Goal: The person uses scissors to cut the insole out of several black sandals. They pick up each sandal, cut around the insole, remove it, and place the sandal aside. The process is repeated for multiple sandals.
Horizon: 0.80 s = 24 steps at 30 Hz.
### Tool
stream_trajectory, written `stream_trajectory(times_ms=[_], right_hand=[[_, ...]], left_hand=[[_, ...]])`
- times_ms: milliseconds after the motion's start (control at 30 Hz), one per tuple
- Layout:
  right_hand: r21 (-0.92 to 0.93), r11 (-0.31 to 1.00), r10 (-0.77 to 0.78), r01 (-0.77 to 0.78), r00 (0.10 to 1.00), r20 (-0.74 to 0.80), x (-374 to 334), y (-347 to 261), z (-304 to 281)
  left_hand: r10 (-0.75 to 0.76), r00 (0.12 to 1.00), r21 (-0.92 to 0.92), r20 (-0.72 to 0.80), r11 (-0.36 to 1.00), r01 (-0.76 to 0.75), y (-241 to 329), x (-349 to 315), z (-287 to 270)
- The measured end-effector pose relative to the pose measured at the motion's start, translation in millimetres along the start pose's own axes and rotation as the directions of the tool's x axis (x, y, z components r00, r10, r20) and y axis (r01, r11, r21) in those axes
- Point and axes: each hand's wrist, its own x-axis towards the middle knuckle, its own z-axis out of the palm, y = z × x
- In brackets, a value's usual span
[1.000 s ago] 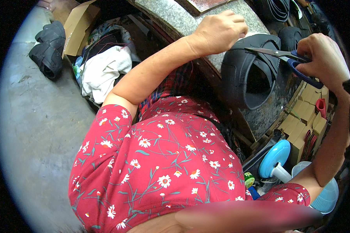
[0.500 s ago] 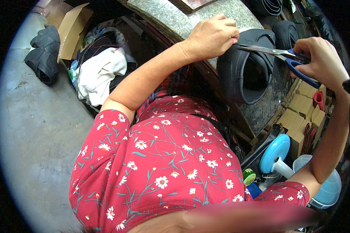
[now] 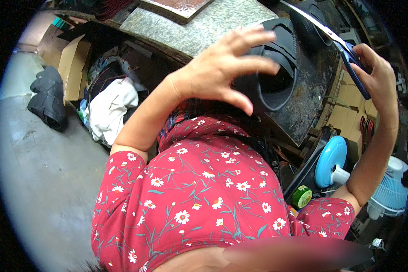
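My left hand [image 3: 226, 68] is open, its fingers spread and slightly blurred. It hovers over the near left side of a black sandal [image 3: 286, 47], hiding part of it. The sandal has broad overlapping straps and rests at the edge of the worktop. In my right hand [image 3: 377, 75] is a pair of scissors [image 3: 337, 38] with blue handles, closed around by my fingers. Their long metal blades point up and to the left, away from the sandal. A second black sandal [image 3: 307, 37] lies behind, partly crossed by the blades.
A speckled stone slab [image 3: 163, 27] bears a brown board [image 3: 179, 7]. At left, stacked black sandals [image 3: 47, 97] stand on the floor beside a cardboard box [image 3: 75, 65] and white cloth [image 3: 111, 106]. Cardboard pieces [image 3: 344, 118] and a blue-and-white fan [image 3: 331, 161] are at right.
My left hand has let go of the sandal's edge, spread its fingers and moved left and down. The scissors have moved up, off the sandal, their blades now swung upward.
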Motion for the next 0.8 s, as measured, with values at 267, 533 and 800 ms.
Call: stream_trajectory(times_ms=[267,533,800], right_hand=[[0.711,0.618,0.3,-0.335,0.937,0.18,-95,25,72],[0.826,0.316,0.345,-0.466,0.868,0.357,-141,10,120],[0.739,0.424,0.255,-0.524,0.852,0.458,-109,-23,132]], left_hand=[[-0.007,1.0,0.338,0.021,0.941,-0.001,49,15,9],[-0.045,0.976,0.366,-0.213,0.923,0.122,-7,40,-24],[-0.477,0.764,0.395,0.435,0.863,0.314,-75,90,-4]])
